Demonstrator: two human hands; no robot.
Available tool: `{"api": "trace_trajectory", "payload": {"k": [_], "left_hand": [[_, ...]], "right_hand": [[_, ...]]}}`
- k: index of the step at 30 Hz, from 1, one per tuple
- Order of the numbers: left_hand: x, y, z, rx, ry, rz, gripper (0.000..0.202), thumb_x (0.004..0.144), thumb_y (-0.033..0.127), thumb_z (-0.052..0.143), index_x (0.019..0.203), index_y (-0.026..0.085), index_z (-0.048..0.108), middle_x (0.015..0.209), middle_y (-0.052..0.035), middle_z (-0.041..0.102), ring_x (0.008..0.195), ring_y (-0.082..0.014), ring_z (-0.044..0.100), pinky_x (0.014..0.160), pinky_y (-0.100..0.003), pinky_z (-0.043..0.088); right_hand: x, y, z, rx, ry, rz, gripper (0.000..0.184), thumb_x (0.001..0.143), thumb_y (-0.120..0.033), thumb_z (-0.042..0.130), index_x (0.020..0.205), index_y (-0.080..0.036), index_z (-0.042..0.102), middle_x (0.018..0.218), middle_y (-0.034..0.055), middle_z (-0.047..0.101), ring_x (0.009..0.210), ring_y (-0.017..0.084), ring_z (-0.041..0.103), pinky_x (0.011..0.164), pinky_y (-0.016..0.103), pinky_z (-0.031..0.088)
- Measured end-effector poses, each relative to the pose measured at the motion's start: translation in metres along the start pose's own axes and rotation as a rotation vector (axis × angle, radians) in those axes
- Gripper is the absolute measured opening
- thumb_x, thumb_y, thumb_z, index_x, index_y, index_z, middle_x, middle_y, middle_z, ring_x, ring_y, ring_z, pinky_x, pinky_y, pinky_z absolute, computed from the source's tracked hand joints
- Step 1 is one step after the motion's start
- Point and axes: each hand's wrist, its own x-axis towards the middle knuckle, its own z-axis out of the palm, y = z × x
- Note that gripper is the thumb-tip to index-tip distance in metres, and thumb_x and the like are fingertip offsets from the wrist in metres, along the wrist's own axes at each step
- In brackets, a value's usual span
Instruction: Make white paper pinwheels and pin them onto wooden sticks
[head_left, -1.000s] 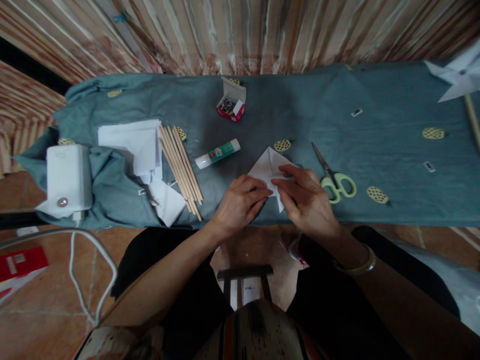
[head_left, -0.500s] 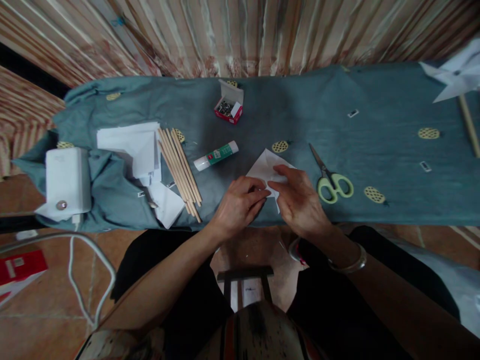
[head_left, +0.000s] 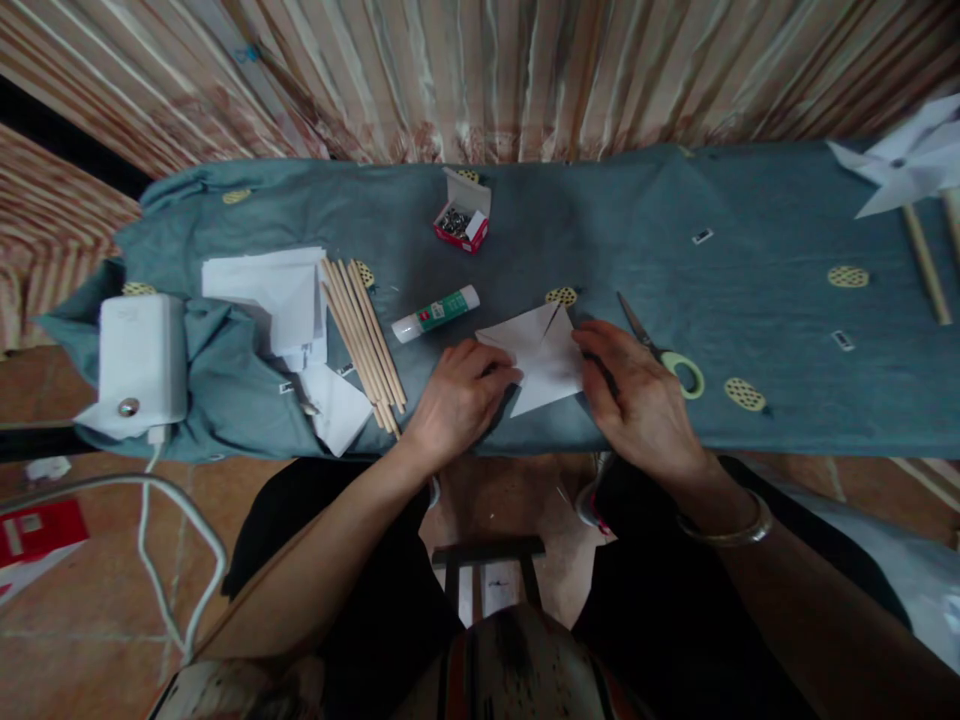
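Where the wooden sticks (head_left: 364, 340) lie left of the glue stick (head_left: 435, 312), your left hand (head_left: 456, 398) sits right of that glue stick and nearer you. Its fingers are loosely curled, and the tips press the left corner of the white paper (head_left: 541, 358) without gripping. The paper lies flat just right of the glue stick, spanning left to right between both hands, equally near each. Farther right, your right hand (head_left: 646, 405) is unclenched. It presses the paper's right edge and covers part of the scissors (head_left: 684, 372).
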Motion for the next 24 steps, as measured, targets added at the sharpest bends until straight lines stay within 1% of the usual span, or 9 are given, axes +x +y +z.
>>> {"api": "trace_trajectory", "payload": {"k": [3, 5, 7, 9, 11, 14, 17, 21, 24], "left_hand": [[-0.001, -0.006, -0.009, 0.040, 0.009, -0.042, 0.023, 0.091, 0.016, 0.050, 0.103, 0.019, 0.070, 0.106, -0.0099, 0.065, 0.099, -0.0238, 0.054, 0.083, -0.040, 0.045], [-0.003, -0.004, -0.011, 0.031, 0.020, -0.044, 0.022, 0.091, 0.018, 0.052, 0.103, 0.019, 0.070, 0.107, -0.0095, 0.065, 0.100, -0.0241, 0.054, 0.085, -0.041, 0.045], [-0.004, 0.002, -0.009, 0.005, 0.008, -0.021, 0.020, 0.091, 0.025, 0.054, 0.103, 0.019, 0.069, 0.108, -0.0094, 0.065, 0.101, -0.0243, 0.054, 0.085, -0.041, 0.044], [-0.005, 0.008, -0.005, -0.009, -0.024, 0.018, 0.023, 0.091, 0.034, 0.056, 0.102, 0.018, 0.069, 0.107, -0.0095, 0.066, 0.101, -0.0244, 0.055, 0.083, -0.040, 0.044], [-0.005, 0.013, 0.000, 0.011, -0.048, 0.051, 0.024, 0.092, 0.036, 0.055, 0.101, 0.017, 0.068, 0.105, -0.0091, 0.067, 0.099, -0.0240, 0.056, 0.081, -0.039, 0.043], [-0.004, 0.015, 0.003, 0.072, -0.058, 0.077, 0.022, 0.095, 0.032, 0.052, 0.099, 0.017, 0.067, 0.099, -0.0075, 0.067, 0.093, -0.0217, 0.057, 0.077, -0.036, 0.042], [-0.004, 0.016, 0.004, 0.097, -0.058, 0.104, 0.021, 0.096, 0.027, 0.049, 0.099, 0.016, 0.067, 0.095, -0.0073, 0.068, 0.089, -0.0195, 0.059, 0.074, -0.034, 0.043], [-0.004, 0.017, 0.004, 0.078, -0.009, 0.101, 0.022, 0.096, 0.024, 0.047, 0.094, 0.014, 0.067, 0.089, -0.0078, 0.068, 0.084, -0.0177, 0.060, 0.074, -0.031, 0.048], [-0.005, 0.019, 0.003, 0.034, 0.028, 0.086, 0.021, 0.095, 0.022, 0.048, 0.090, 0.013, 0.067, 0.086, -0.0075, 0.068, 0.081, -0.0167, 0.061, 0.073, -0.028, 0.050]], "right_hand": [[-0.004, -0.004, -0.001, 0.007, -0.019, -0.031, 0.031, 0.091, -0.019, 0.045, 0.114, -0.020, 0.066, 0.126, 0.0117, 0.065, 0.116, 0.027, 0.063, 0.104, 0.048, 0.049], [-0.007, -0.006, 0.000, 0.000, -0.024, -0.062, 0.029, 0.090, -0.018, 0.047, 0.111, -0.019, 0.067, 0.122, 0.0121, 0.067, 0.113, 0.027, 0.065, 0.101, 0.047, 0.051], [-0.008, -0.007, 0.001, -0.015, -0.025, -0.089, 0.029, 0.090, -0.017, 0.047, 0.109, -0.019, 0.068, 0.119, 0.0120, 0.068, 0.109, 0.027, 0.066, 0.098, 0.048, 0.052], [-0.009, -0.007, 0.003, -0.023, -0.029, -0.105, 0.029, 0.089, -0.017, 0.047, 0.108, -0.019, 0.068, 0.116, 0.0119, 0.069, 0.106, 0.027, 0.067, 0.098, 0.049, 0.052], [-0.008, -0.007, 0.003, -0.027, -0.033, -0.119, 0.028, 0.090, -0.016, 0.046, 0.107, -0.018, 0.068, 0.115, 0.0125, 0.070, 0.104, 0.027, 0.067, 0.096, 0.048, 0.052], [-0.007, -0.007, 0.004, -0.028, -0.033, -0.141, 0.028, 0.090, -0.015, 0.046, 0.106, -0.015, 0.068, 0.113, 0.0140, 0.070, 0.102, 0.027, 0.068, 0.094, 0.047, 0.053], [-0.007, -0.006, 0.003, -0.012, -0.045, -0.130, 0.029, 0.088, -0.014, 0.046, 0.106, -0.016, 0.069, 0.114, 0.0133, 0.070, 0.103, 0.027, 0.067, 0.094, 0.048, 0.053], [-0.005, -0.006, -0.002, 0.049, -0.057, -0.087, 0.035, 0.082, -0.007, 0.046, 0.104, -0.019, 0.070, 0.117, 0.0110, 0.069, 0.107, 0.026, 0.066, 0.096, 0.048, 0.052], [-0.003, -0.007, -0.007, 0.146, -0.086, -0.026, 0.032, 0.079, -0.007, 0.051, 0.100, -0.021, 0.071, 0.122, 0.0092, 0.066, 0.112, 0.026, 0.063, 0.097, 0.047, 0.051]]}}
